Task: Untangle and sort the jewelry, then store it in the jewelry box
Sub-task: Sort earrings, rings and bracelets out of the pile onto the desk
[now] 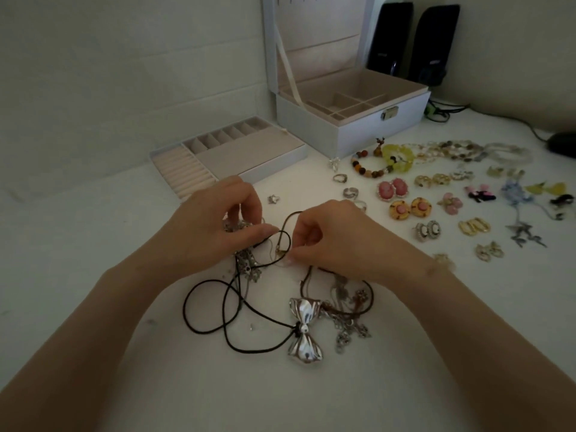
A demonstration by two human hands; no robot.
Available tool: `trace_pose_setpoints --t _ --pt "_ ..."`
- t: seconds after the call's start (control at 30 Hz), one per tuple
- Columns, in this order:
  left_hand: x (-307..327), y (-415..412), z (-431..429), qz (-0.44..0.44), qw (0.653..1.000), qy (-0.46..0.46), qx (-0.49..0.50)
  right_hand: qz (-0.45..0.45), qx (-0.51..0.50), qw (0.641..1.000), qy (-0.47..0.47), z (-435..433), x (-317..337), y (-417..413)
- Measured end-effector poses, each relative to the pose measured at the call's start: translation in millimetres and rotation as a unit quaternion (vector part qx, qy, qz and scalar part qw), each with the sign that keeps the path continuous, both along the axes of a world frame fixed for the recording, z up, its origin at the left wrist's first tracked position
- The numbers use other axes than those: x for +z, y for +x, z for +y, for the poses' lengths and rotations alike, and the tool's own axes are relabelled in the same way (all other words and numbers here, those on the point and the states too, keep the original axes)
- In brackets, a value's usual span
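Black looped cord (pixel 218 319), shiny silver bow pendant (pixel 304 330), pale-blue beige-lined jewelry box (pixel 352 126), pink oval cameo earrings (pixel 392 188), white bench (pixel 93 291).

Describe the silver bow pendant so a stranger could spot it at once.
Start at the open white jewelry box at the back of the table, then come toward the camera to the tangle of necklaces. The pendant lies at its near edge, strung on a black cord. Unlike the thin chains beside it, it is one large, shiny silver bow.

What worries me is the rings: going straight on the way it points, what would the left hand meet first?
Probably the right hand, just past the black cord between them; the left hand points at it.
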State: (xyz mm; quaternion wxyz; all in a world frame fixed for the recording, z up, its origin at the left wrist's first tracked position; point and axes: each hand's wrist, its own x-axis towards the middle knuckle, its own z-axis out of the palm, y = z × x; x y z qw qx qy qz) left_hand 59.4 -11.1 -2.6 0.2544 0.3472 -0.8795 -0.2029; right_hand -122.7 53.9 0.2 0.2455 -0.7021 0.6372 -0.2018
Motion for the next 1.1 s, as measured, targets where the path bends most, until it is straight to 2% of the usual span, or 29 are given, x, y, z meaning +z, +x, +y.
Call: trace_pose_setpoints --t 0.1,0.13,0.23,0.33,0.43,0.67,0.73,0.8,0.9,1.03,1.1 --pt "10.1 -3.8 13.6 0.013 0.985 0.126 -0.12 -0.115 -0.035 0.993 0.0 1.1 4.6 -6.7" --pt "11.2 -6.5 18.5 0.0 0.975 0.143 -0.171 -0.134 -0.038 0.99 0.006 1.6 6.1 -8.8" --pt "2.3 -16.5 28.2 -0.062 0.955 0.083 -0.277 -0.1 -0.026 0.994 0.026 1.7 5.1 -12.6" --pt "-4.1 -19.9 31.2 -0.123 0.94 0.108 -0.298 -0.085 -0.021 0.995 0.037 1.8 3.7 -14.6" --pt "-2.9 -17.7 30.1 -0.12 0.94 0.122 -0.296 -0.075 -0.009 0.996 0.048 3.9 9.1 -20.0" --pt "4.2 -11.7 29.6 -0.149 0.935 0.172 -0.273 -0.055 0.091 0.984 0.14 17.3 26.7 -30.1" --pt "4.0 -8.0 26.4 -0.171 0.938 0.183 -0.24 -0.062 0.135 0.975 0.168 20.9 31.3 -27.5" --pt "3.0 -3.8 21.7 -0.204 0.939 0.196 -0.196 -0.032 0.163 0.97 0.178 22.2 28.9 -19.6" --pt "1.5 -0.7 16.0 -0.213 0.941 0.189 -0.186 0.018 0.167 0.974 0.153 20.5 20.3 -4.3" --pt "4.8 3.0 12.0 -0.239 0.942 0.173 -0.158 0.081 0.145 0.983 0.073 18.5 13.7 6.1" --pt "13.5 1.4 13.9 -0.159 0.96 0.178 -0.15 0.072 0.145 0.986 0.049 18.1 11.9 7.7"
